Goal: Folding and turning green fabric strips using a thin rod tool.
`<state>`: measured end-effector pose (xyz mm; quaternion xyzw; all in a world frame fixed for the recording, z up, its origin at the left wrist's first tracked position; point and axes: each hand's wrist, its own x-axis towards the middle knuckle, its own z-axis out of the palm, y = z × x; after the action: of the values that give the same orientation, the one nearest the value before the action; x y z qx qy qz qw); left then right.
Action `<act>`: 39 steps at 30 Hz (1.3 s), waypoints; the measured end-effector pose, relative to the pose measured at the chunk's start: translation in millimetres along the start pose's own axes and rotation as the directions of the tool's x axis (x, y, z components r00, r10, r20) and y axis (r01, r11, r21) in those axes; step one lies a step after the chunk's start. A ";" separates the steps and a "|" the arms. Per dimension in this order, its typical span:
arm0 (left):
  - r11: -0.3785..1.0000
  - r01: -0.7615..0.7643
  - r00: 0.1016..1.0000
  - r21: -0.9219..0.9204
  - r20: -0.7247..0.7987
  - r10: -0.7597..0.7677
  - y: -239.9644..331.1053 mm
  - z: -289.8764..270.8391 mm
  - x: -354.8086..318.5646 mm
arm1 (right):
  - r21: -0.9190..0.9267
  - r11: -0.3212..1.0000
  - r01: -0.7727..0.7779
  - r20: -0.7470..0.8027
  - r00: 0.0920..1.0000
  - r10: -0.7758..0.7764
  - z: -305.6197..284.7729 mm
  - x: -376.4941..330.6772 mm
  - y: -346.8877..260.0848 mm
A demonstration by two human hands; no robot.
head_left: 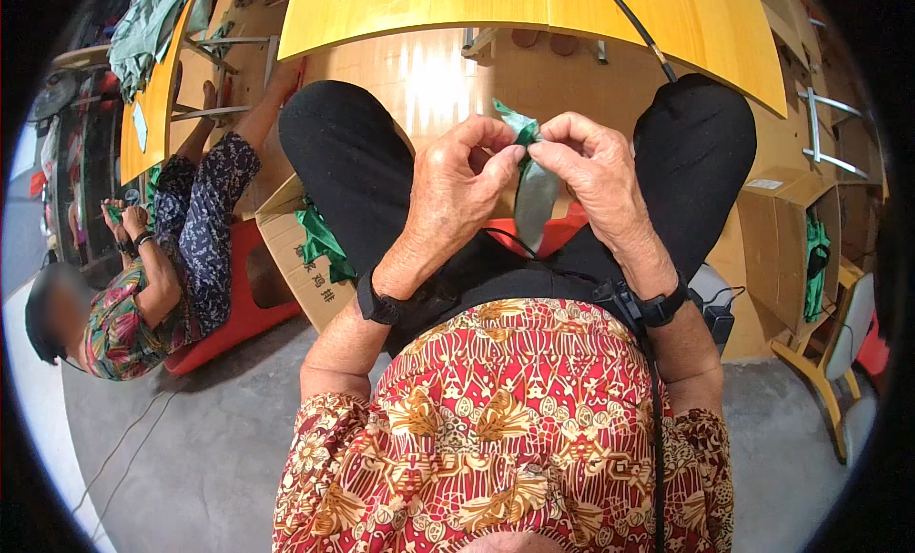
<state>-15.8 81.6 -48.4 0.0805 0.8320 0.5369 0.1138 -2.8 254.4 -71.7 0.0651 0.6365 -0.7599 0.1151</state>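
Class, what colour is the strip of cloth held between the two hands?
Green cloth, seen best in the head view.

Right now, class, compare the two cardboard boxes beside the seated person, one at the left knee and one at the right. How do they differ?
The left cardboard box stands low beside the left thigh, while the right cardboard box stands farther out beside a yellow chair. The left cardboard box opens upward with green pieces spilling over its rim; the right cardboard box opens sideways, its green pieces hanging inside. Both are brown cardboard and hold similar green material.
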 end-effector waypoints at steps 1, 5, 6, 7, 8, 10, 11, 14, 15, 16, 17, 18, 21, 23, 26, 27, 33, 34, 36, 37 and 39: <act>1.000 0.001 1.000 -0.001 0.001 -0.001 -2.1 1.1 0.0 | -0.050 0.999 0.023 0.020 1.000 -0.022 0.2 -0.1 -0.3; 0.995 0.012 0.998 0.104 0.055 -0.018 -6.3 -1.0 1.4 | -0.054 0.998 -0.041 0.038 0.998 0.043 1.8 -0.6 -1.1; 0.987 -0.005 0.996 0.163 0.092 -0.010 -7.1 -1.4 1.8 | 0.016 0.998 -0.068 0.107 0.992 0.066 1.0 0.2 0.2; 0.987 -0.001 0.996 0.161 0.093 -0.014 -8.3 -1.6 2.5 | 0.085 0.991 -0.100 0.178 0.981 0.084 -0.1 1.5 1.7; 0.996 0.035 0.993 0.084 0.106 -0.044 -9.9 -1.8 3.2 | 0.086 0.991 -0.104 0.178 0.980 0.087 -2.4 3.9 5.9; 0.997 0.076 0.990 0.006 0.123 -0.076 -13.5 -2.1 2.6 | 0.269 0.955 -0.127 0.241 0.969 0.061 -7.1 8.8 14.7; 0.979 0.152 0.982 -0.136 0.133 -0.134 -15.7 -2.6 2.8 | 0.298 0.942 -0.157 0.248 0.965 0.082 -7.3 9.9 14.9; 0.805 0.337 0.941 -0.488 0.214 -0.264 -17.5 -5.4 1.1 | 0.132 0.988 -0.081 0.163 0.985 0.059 -6.6 9.2 8.4; 0.692 0.376 0.926 -0.616 0.271 -0.262 -25.8 -4.8 0.9 | 0.131 0.988 -0.079 0.166 0.985 0.056 -5.1 9.3 5.8; 0.557 0.411 0.912 -0.722 0.327 -0.249 -31.8 -4.6 0.5 | -0.057 0.998 0.006 0.119 0.993 0.001 -3.2 9.5 3.0; 0.459 0.426 0.905 -0.780 0.371 -0.209 -32.8 -2.4 1.0 | -0.247 0.966 0.079 0.077 0.995 -0.062 -2.7 9.3 1.5; 0.459 0.426 0.905 -0.780 0.373 -0.206 -32.0 -1.9 0.2 | -0.248 0.965 0.080 0.074 0.995 -0.063 -2.5 10.1 3.5; 0.424 0.436 0.900 -0.794 0.387 -0.201 -27.1 -0.9 -2.5 | -0.300 0.932 0.205 0.097 0.978 -0.184 0.6 11.2 9.0; 0.452 0.435 0.900 -0.779 0.365 -0.237 -26.3 -1.8 -1.9 | -0.375 0.884 0.279 -0.059 0.945 -0.323 9.3 7.6 6.6; 0.578 0.407 0.912 -0.707 0.273 -0.307 -32.4 -1.4 -0.6 | -0.730 0.622 0.284 -0.050 0.885 -0.463 7.9 2.5 0.8; 0.580 0.405 0.912 -0.707 0.272 -0.306 -31.7 -0.8 -0.7 | -0.729 0.622 0.286 -0.050 0.884 -0.465 10.3 0.1 -0.6; 0.749 0.254 0.962 -0.612 0.078 -0.263 -31.5 9.7 1.2 | -0.413 0.900 0.141 -0.058 0.982 -0.181 11.7 -4.4 -1.1; 0.804 0.217 0.969 -0.554 0.022 -0.246 -29.8 9.3 2.3 | -0.414 0.892 0.181 -0.088 0.967 -0.237 15.1 -7.5 -5.0; 0.853 0.178 0.974 -0.491 -0.036 -0.224 -26.9 9.0 3.3 | -0.416 0.882 0.224 -0.114 0.949 -0.295 17.0 -8.1 -9.3; 0.850 0.193 0.972 -0.489 -0.026 -0.236 -25.8 9.2 3.1 | -0.475 0.839 0.265 -0.088 0.935 -0.345 16.9 -7.4 -10.3; 0.848 0.207 0.969 -0.488 -0.016 -0.246 -23.2 8.7 2.2 | -0.532 0.790 0.305 -0.058 0.917 -0.393 15.7 -6.8 -10.3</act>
<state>-15.8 80.3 -73.2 -0.0699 0.6794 0.7127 0.1602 1.9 241.3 -57.4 -0.0239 0.8235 -0.5627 -0.0680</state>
